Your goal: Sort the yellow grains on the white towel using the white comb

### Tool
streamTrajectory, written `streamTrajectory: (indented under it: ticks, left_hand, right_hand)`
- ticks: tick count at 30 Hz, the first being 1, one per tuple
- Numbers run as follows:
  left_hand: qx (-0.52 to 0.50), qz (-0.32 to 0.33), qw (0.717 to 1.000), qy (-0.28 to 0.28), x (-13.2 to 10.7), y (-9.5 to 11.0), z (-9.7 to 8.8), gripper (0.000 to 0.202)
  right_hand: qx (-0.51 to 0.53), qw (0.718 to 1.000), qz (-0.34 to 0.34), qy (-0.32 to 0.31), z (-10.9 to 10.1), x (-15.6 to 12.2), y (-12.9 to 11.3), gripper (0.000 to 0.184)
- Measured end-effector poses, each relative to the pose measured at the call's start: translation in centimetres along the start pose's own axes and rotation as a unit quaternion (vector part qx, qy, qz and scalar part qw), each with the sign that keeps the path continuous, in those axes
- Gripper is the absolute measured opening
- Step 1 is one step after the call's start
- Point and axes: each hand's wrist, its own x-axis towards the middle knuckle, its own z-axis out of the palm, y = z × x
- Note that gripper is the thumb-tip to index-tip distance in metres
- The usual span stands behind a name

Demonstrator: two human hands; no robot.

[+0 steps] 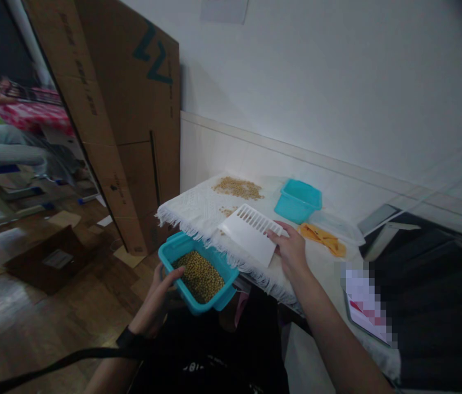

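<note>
My left hand [161, 293] grips the near-left rim of a turquoise plastic container [165, 249], thumb over the edge. Small, round yellowish beans [202, 276] that look like soybeans fill its lower part. The container is held tilted just below the fringed edge of the white tablecloth [198, 205]. A white plastic plate with a row of slots [247, 238] is pinched at its right end by my right hand [292, 246], over the cloth. Loose beans [239, 187] lie spread farther back, and a few lie beside the slotted plate.
A second turquoise container [298, 201] stands at the back of the table, near a yellow cloth [323, 239] and a clear lid [337, 227]. A tablet-like device [366, 306] lies to the right. A tall cardboard box [132, 126] stands left; beyond it sits another person [5, 145].
</note>
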Motion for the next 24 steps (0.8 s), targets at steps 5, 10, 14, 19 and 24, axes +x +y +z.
streamTrajectory:
  ticks: [5,10,14,19,24]
  left_hand:
    - [-0.003,0.0,1.0,-0.001,0.4,-0.3,-0.2,0.095]
    - [-0.007,-0.003,1.0,-0.002,0.1,-0.4,-0.1,0.095]
    - [-0.013,0.009,0.999,-0.045,-0.6,-0.3,0.2,0.086]
    - [-0.003,0.002,0.999,-0.049,-1.1,-0.1,0.5,0.081]
    - [-0.007,0.002,0.999,-0.046,-0.9,-0.1,0.4,0.08]
  right_hand:
    - [-0.011,0.999,0.017,-0.05,-0.1,-1.3,-0.6,0.074]
    - [-0.004,0.999,-0.03,-0.031,-1.4,0.0,-1.4,0.074]
    - [-0.012,0.986,-0.152,0.066,-2.5,2.4,-1.6,0.07]
    - [-0.118,0.96,-0.247,0.065,-2.5,2.8,-1.2,0.059]
    - [-0.194,0.941,-0.268,0.067,-1.5,2.0,-1.0,0.052]
